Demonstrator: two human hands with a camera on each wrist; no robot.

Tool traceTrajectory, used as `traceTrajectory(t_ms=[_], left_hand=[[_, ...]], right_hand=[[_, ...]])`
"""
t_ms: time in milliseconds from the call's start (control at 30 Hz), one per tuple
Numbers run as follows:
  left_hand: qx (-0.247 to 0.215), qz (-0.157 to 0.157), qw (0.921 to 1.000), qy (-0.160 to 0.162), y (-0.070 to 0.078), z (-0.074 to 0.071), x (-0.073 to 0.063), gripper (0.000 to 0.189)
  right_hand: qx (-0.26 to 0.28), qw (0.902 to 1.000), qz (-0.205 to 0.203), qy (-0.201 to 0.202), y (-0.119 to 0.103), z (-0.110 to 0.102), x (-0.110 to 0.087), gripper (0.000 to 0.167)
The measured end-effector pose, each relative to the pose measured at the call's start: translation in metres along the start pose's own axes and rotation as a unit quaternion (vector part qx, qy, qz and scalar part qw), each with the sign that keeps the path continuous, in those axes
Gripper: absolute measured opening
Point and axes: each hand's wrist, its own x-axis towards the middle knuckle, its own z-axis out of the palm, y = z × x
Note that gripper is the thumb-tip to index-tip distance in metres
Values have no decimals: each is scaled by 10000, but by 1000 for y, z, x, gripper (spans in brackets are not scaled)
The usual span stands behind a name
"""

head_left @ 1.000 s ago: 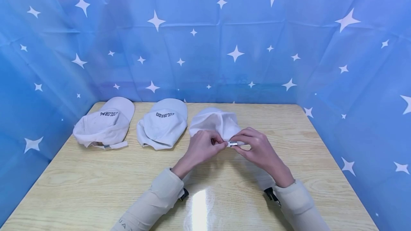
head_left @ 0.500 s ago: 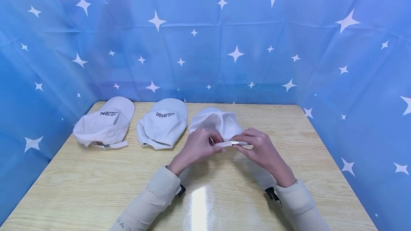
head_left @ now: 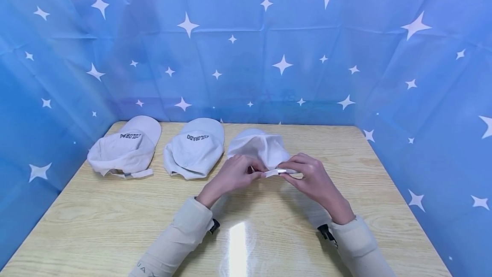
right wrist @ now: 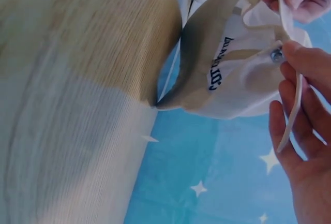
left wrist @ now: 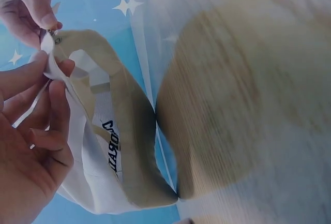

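Note:
A white baseball cap (head_left: 265, 146) sits on the table with its back strap towards me. My left hand (head_left: 232, 176) pinches the strap (head_left: 271, 173) between thumb and fingers, left of the metal buckle (head_left: 282, 171). On the other side, my right hand (head_left: 309, 178) pinches the strap at the buckle. The right wrist view shows the thumb beside the round buckle (right wrist: 277, 55), while a loose strap end (right wrist: 292, 118) hangs across the fingers. Dark lettering (left wrist: 111, 145) shows through the cap's opening in the left wrist view.
Two more white caps lie to the left: one nearby (head_left: 194, 151) and one farther out (head_left: 123, 151) whose strap sticks out. All three are in a row on the wooden table (head_left: 115, 221). A blue star-patterned curtain (head_left: 246, 54) encloses the back and sides.
My left hand has drawn back leftwards from the buckle, and a longer piece of strap shows between it and my right hand. The right hand has shifted slightly right; the other caps stay put.

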Motion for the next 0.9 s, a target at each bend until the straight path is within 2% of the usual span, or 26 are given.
traceTrajectory(t_ms=[133, 433, 900], left_hand=[[-68, 109, 9999, 53, 1, 1, 0, 6], [-460, -91, 9988, 124, 4, 5, 1, 12], [-550, -176, 9980, 263, 8, 10, 1, 12]], right_hand=[[19, 10000, 15, -26, -1, 0, 0, 27], [15, 9999, 32, -130, -4, 2, 2, 25], [40, 10000, -1, -85, -4, 4, 1, 25]])
